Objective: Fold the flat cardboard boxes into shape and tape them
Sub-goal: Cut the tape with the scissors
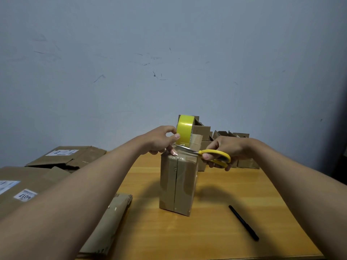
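Cutting tape at top of upright box, mid-bench.

Left hand (159,140) fingers curl round the yellow roll of packing tape (185,131), held above the tall brown cardboard box (178,182) standing on the wooden bench (216,231). Right hand (228,149) fingers grip the yellow-handled scissors (210,153), blades at the clear strip. Black pen (243,222) lies right; flat cardboard (107,228) lies left.

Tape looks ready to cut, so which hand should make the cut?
Right. The right hand already grips the yellow scissors, blades at the tape strip over the box. The left hand holds the tape roll, keeping the strip taut.
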